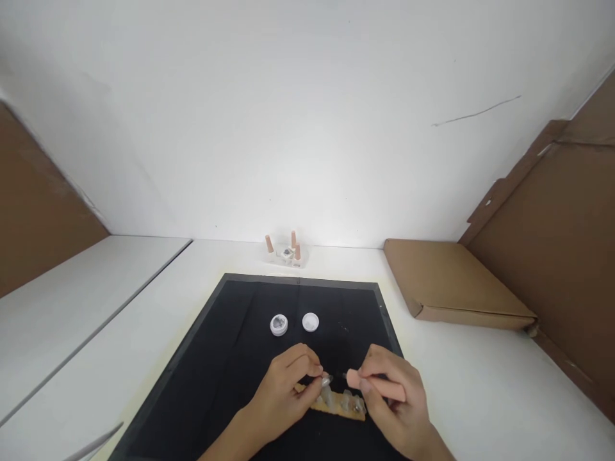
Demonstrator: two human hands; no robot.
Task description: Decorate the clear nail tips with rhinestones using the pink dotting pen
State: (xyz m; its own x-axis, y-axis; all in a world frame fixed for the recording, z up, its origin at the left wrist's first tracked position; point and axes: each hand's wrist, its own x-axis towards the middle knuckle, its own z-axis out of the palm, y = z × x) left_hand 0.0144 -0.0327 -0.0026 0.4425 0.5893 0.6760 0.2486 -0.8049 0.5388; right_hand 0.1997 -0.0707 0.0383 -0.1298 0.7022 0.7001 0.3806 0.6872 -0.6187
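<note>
My left hand (292, 392) pinches a small shiny clear piece (327, 380), perhaps a nail tip, between thumb and forefinger. In my right hand (396, 400) is a pink tool handle (379, 386), held almost level with its dark, thin end pointing left at the piece; a narrow gap shows between them. Under and between both hands lies a tan strip (339, 410) bearing several translucent pieces, its left end partly hidden by my left hand. Beyond my hands on the black mat stand a round white jar (278, 325) with grey contents and a white lid (310, 322).
The black mat (240, 333) lies on a white table (192, 282). Pink-capped bottles (296, 251) stand in a clear holder near the wall. A flat cardboard box (461, 285) is at the right. Cardboard panels flank both sides.
</note>
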